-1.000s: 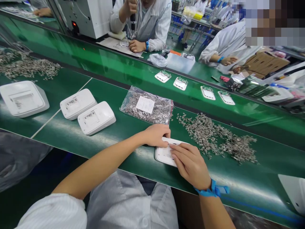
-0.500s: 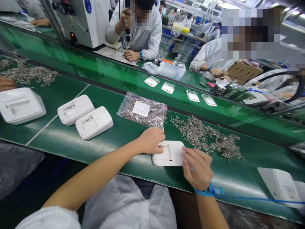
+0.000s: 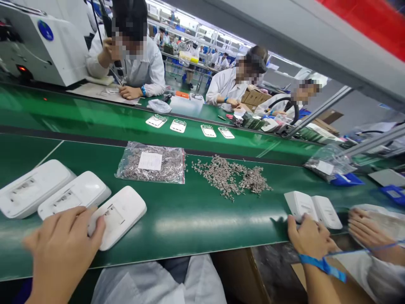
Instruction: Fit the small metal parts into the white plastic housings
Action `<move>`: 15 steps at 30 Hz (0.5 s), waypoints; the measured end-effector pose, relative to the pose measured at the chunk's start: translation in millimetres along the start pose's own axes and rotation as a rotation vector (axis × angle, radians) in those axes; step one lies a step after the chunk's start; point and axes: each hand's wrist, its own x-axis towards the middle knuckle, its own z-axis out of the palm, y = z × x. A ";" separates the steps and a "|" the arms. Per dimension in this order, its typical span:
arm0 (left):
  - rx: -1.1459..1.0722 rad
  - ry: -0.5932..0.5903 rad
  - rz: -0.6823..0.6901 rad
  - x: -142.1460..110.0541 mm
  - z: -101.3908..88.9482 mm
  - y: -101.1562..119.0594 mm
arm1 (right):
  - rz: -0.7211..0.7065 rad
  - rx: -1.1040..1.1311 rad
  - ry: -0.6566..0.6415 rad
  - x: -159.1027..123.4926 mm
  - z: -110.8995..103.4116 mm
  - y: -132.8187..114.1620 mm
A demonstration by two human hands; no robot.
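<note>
Left hand [image 3: 66,242] at end of white housing [image 3: 125,215], front-left of parts bag [image 3: 151,164]; right hand [image 3: 311,237] at housing pair [image 3: 310,205], right of bag. Grip of either: cannot tell. Probably swapping housings; next move calls for firm right-side hold.

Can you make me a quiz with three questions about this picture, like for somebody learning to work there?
1. How many white cases lie together at the picture's left, on the near green table?
2. True or false: in the picture, the bag lies right of the loose pile.
3. Which is nearest the left grip? A) the bag B) a white case C) the loose pile

Key: 1. Three. 2. False. 3. B.
</note>
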 end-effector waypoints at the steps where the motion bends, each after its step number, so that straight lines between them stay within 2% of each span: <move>1: 0.061 0.064 0.081 3.6 1.7 13.0 | -0.053 -0.006 0.025 -2.1 -5.5 -12.4; 3: 0.091 0.116 0.320 11.5 11.6 46.8 | -0.197 0.010 0.021 -9.2 -20.9 -45.9; 4: -0.008 0.074 0.416 14.9 19.7 66.2 | -0.276 0.048 0.001 -15.1 -30.6 -66.1; 6: -0.215 -0.111 0.530 18.4 40.5 105.7 | -0.423 0.200 -0.015 -32.9 -53.5 -111.9; 9: -0.311 -0.322 0.611 12.6 73.3 153.7 | -0.482 0.432 -0.021 -71.2 -93.5 -185.3; 12: -0.306 -0.407 0.617 -1.9 93.3 173.4 | -0.536 0.610 -0.148 -99.8 -130.5 -243.0; 13: -0.311 -0.417 0.608 -6.4 95.8 173.2 | -0.551 0.687 -0.217 -101.0 -139.1 -254.3; 15: -0.324 -0.429 0.556 -12.3 95.4 166.2 | -0.538 0.795 -0.272 -88.1 -145.5 -261.9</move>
